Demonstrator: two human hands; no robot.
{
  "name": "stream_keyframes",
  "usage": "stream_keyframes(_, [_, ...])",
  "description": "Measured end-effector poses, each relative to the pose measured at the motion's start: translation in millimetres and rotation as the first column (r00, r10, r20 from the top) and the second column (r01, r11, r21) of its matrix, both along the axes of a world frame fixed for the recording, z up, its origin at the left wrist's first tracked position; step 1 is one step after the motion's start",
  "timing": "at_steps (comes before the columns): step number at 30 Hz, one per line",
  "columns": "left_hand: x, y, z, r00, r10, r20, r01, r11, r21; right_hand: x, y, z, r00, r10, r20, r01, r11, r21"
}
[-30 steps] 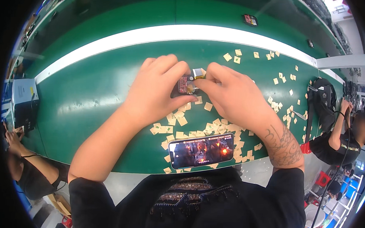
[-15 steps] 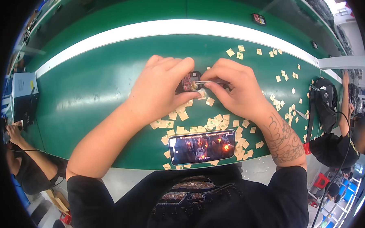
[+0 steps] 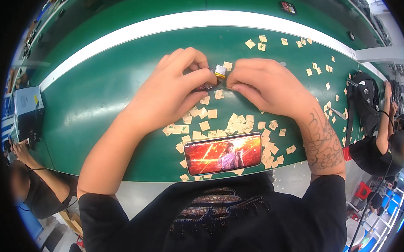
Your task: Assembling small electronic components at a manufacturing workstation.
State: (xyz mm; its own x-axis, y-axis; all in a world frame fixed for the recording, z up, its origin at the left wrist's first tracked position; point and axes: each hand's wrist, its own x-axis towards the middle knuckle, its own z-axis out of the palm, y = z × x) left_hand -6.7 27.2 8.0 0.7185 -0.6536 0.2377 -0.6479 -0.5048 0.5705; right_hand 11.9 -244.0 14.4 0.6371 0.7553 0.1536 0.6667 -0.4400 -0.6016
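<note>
My left hand (image 3: 176, 86) is closed around a small black electronic device (image 3: 207, 86), its fingers covering most of it. Beside the device, at my left fingertips, is a small silver battery (image 3: 220, 70) with a yellow edge; whether it is still joined to the device I cannot tell. My right hand (image 3: 264, 86) is pinched just right of the battery, apart from it. A pale end of the tweezers (image 3: 282, 64) shows behind its knuckles; their tips are hidden. Below both hands lie many cream square stickers (image 3: 238, 124) and a phone (image 3: 222, 154) playing a bright picture.
More stickers (image 3: 262, 46) are scattered over the right of the green table (image 3: 90, 103). A black bag (image 3: 363, 94) lies at the right edge, a grey-black box (image 3: 28, 111) at the left. Another device (image 3: 288, 7) lies beyond the white strip (image 3: 206, 17). People sit at both sides.
Both hands have shifted slightly up the picture. The right hand has drawn back from the device, and the silver battery now shows between the hands. The phone's picture has changed.
</note>
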Motion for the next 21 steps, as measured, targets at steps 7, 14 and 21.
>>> stream_keyframes(7, [-0.2, -1.2, -0.7, 1.0, 0.009, 0.006, -0.009, 0.999, -0.033, 1.3, -2.1, 10.1, 0.995, -0.022, -0.093, 0.006, 0.986, -0.168])
stream_keyframes(14, [0.0, -1.1, -7.6, 0.988, 0.003, -0.157, -0.025, 0.99, -0.139, -2.1, 14.0, -7.8, 0.985, -0.171, -0.018, 0.172, 0.98, 0.099])
stream_keyframes(21, [1.3, -3.1, -3.0, 0.994, 0.105, -0.036, -0.109, 0.986, -0.128, 1.6, 14.8, -14.1, 0.979, -0.205, -0.02, 0.206, 0.975, 0.078])
